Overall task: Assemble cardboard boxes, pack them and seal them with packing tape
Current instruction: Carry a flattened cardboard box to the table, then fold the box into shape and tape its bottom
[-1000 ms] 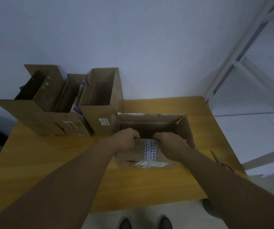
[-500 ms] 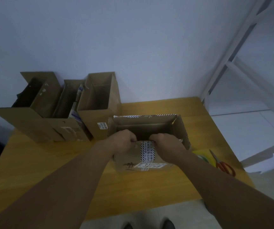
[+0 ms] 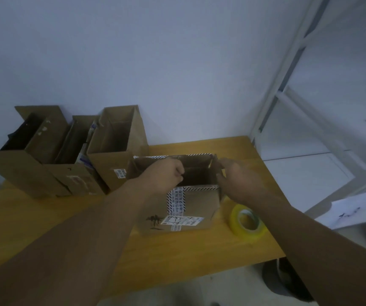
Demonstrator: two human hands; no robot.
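A small open cardboard box with striped tape and a white label stands on the wooden table in front of me. My left hand is closed over the box's left part, fingers curled at its top edge. My right hand is at the box's right side, fingers spread along the right flap. A yellow roll of packing tape lies flat on the table to the right of the box.
Three taller open cardboard boxes stand at the back left: a wide one, a middle one with papers, and a narrow one. A white frame rises at the right. The table edge is near me.
Both hands have left the middle of the box's near edge and moved apart, left hand to the left part, right hand to the right flap. The view tilted, and the tape roll is in sight.
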